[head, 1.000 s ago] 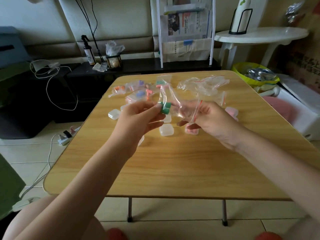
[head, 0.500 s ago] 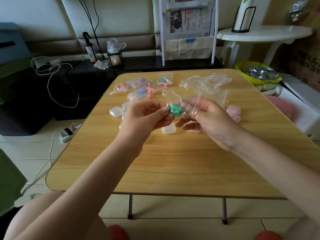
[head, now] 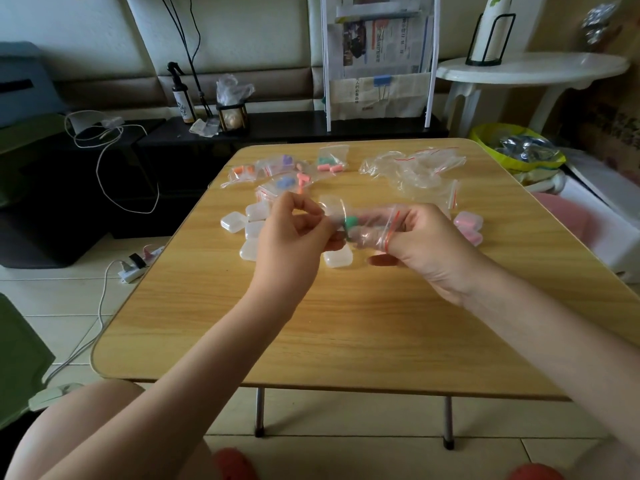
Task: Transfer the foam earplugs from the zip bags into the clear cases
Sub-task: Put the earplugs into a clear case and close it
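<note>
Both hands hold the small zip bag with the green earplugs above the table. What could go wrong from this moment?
1. The green earplugs sit in the zip bag, held in the air by the left hand and right hand; they could pop out and roll off the wooden table.
2. The clear case below looks closed, so no case seems ready to catch them.
3. The thin bag might tear if pulled hard.
</note>
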Available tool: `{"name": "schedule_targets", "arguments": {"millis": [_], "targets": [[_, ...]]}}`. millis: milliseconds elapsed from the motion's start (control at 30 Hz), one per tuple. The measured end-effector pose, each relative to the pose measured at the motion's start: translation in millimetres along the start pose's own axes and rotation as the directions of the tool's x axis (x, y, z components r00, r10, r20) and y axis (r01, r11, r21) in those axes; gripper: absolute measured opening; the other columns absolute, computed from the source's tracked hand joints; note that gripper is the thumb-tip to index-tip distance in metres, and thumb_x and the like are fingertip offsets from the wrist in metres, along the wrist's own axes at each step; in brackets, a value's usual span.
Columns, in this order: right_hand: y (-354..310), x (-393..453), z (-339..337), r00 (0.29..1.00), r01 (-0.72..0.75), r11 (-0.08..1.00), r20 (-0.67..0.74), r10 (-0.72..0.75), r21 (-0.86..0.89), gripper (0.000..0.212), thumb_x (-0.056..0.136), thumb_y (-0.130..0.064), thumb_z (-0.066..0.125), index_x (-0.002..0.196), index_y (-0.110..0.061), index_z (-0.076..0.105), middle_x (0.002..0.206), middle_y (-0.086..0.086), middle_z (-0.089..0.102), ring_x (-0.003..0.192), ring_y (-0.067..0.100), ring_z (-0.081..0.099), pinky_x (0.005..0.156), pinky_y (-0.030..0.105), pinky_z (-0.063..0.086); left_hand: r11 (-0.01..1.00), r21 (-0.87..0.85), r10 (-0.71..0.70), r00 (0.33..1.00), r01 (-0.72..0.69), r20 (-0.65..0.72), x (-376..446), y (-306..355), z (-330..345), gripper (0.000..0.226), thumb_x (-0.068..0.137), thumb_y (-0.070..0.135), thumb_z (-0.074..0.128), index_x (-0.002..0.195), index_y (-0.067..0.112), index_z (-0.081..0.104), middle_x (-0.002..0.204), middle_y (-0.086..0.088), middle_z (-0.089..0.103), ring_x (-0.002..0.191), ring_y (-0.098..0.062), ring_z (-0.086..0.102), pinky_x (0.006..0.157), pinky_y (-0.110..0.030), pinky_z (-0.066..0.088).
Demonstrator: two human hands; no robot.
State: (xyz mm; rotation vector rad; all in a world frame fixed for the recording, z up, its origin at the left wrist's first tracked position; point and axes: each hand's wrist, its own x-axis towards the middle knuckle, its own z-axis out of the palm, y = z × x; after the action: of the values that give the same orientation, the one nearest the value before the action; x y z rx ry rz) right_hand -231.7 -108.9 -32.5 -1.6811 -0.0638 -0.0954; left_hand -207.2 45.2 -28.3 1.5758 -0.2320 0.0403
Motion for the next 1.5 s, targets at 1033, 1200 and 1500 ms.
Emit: {"name": "schedule_targets", "arguments": {"millis": [1033,1200,1500], "targets": [[-3.9,4.8,-12.0,0.968,0.006,0.952,-0.242,0.072,0.308,0.002,0.092,-0.003,0.057,0.091,-0.005,0.058,0.082,0.009,0.067,0.063,0.017,0.067,0.055,0.031,0.054,0.997,0.005,-0.070,0.957,0.075,-0.282,22.8,-6.3,-18.0,0.024,0.099,0.004,0.041,0.084,0.019,0.053,0.087,-0.004,0.059,0.064,-0.006,0.069,0.070,-0.021,0.055],[3.4,10.6,-18.6,0.968,-0.090,0.953,-0.198,0.152,0.289,0.024,0.092,0.008,0.032,0.090,-0.007,0.051,0.069,0.006,0.049,0.051,0.014,0.047,0.052,0.030,0.044,0.990,-0.121,-0.092,0.984,0.074,-0.154,20.2,-4.6,-13.5,0.019,0.098,0.003,0.044,0.088,0.013,0.056,0.097,-0.012,0.057,0.076,-0.010,0.070,0.068,-0.015,0.053],[12.4,19.1,-16.1,0.982,-0.155,0.979,-0.132,0.138,-0.133,0.023,0.097,-0.025,0.052,0.105,-0.006,0.063,0.064,-0.006,0.047,0.060,0.016,0.054,0.050,0.022,0.044,0.972,-0.199,-0.117,0.992,0.126,0.057,10.3,-6.3,2.1,0.007,0.096,0.005,0.051,0.093,0.009,0.057,0.089,-0.010,0.054,0.078,-0.014,0.066,0.074,-0.026,0.058]]}}
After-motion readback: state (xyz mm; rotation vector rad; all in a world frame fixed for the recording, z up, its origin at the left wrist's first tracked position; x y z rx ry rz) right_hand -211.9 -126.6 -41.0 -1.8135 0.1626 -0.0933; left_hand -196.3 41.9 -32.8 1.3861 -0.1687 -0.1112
